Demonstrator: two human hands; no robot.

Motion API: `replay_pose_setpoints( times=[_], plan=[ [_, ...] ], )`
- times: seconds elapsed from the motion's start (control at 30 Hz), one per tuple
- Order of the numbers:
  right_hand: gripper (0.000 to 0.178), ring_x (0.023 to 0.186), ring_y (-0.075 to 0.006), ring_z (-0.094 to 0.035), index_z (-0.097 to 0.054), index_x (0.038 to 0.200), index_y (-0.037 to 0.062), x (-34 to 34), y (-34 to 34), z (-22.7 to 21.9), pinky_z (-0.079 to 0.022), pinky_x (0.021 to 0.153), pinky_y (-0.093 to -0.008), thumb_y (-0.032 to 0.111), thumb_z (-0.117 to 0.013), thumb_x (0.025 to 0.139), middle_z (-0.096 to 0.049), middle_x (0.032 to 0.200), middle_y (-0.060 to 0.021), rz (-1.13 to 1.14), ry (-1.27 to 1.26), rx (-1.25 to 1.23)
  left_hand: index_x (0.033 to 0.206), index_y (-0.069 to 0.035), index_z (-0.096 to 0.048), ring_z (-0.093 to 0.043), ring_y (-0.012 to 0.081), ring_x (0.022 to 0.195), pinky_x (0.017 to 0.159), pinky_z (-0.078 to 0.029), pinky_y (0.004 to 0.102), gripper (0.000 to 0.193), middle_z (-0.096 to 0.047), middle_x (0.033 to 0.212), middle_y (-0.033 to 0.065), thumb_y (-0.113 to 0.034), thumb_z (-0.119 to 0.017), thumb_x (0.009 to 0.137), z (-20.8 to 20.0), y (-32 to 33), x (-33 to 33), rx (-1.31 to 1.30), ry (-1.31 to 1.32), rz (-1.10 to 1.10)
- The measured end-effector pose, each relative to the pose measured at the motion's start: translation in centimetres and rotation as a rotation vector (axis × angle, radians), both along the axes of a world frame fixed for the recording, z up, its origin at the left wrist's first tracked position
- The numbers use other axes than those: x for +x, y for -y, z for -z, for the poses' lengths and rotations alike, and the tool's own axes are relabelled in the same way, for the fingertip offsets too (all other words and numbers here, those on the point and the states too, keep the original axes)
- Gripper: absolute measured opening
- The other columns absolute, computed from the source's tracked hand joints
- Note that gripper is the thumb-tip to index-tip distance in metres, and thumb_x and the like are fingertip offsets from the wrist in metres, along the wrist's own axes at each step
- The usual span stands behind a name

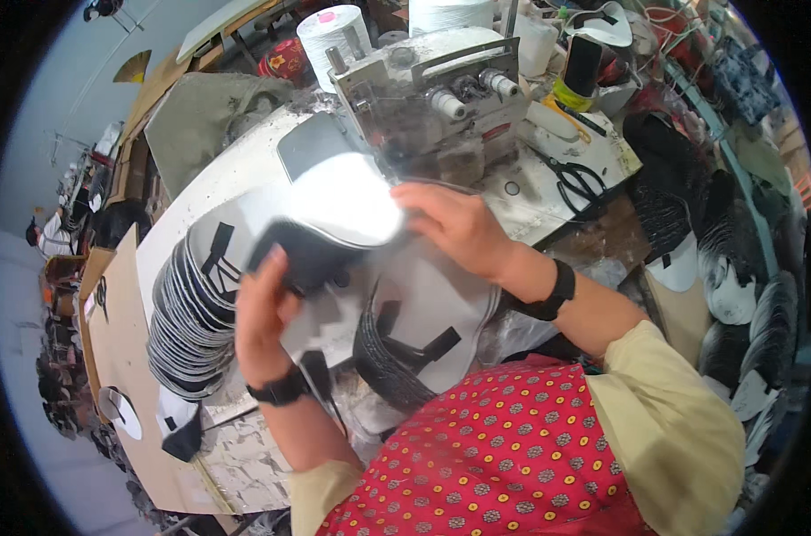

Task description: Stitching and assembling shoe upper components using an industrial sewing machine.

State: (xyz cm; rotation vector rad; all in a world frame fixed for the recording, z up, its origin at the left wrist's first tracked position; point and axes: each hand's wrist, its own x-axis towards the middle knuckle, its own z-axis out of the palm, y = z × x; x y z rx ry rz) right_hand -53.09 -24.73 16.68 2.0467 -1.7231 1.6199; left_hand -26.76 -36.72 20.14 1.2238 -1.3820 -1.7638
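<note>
Just in front of the sewing machine (450, 107) I hold a flat, curved fabric piece (347, 201), bright white with a dark band along its lower left side. My right hand (459, 223) pinches its right edge between thumb and fingers. At the dark end, my left hand (264, 313) is closed on the piece, slightly blurred by motion. A tall fanned stack of similar white and dark pieces (187, 322) leans on the table left of my left hand. More pieces with black tabs (397, 353) lie close to my body, below the held one.
Black scissors (577, 186) lie on the machine table's right side, beside a phone (582, 67) in a yellow holder. White thread cones (334, 40) stand behind the machine. Stacks of dark and white pieces (727, 277) fill the right side. A brown board (111, 357) borders the left.
</note>
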Motion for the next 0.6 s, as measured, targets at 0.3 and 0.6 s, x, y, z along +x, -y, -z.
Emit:
replay_pose_setpoints(
  times=[0.3,0.6],
  plan=[
    [0.028,0.081,-0.0283,-0.059,-0.061,0.102,0.0044,1.1,-2.8,1.2,-0.049,0.069,-0.0368,0.007,-0.072,0.076,-0.061,0.092,-0.0088,-0.085,0.093,0.244,0.105,0.005,-0.063,-0.060,0.0208,0.095,0.086,-0.045,0.0355,0.033,-0.066,0.102,0.0104,-0.024,-0.066,0.090,0.1,-6.7,-5.4,-0.633,0.241,0.270],
    [0.038,0.107,-0.0322,-0.054,-0.063,0.104,0.0085,3.5,-2.0,2.3,-0.041,0.093,-0.0433,0.014,-0.075,0.069,-0.061,0.109,-0.0090,-0.270,-0.260,0.121,0.130,-0.020,-0.058,-0.058,0.0213,0.113,0.104,-0.037,0.0387,0.057,-0.063,0.120,0.0046,-0.022,-0.076,0.075,-1.2,3.5,-6.8,-1.998,0.793,0.225]
  ],
)
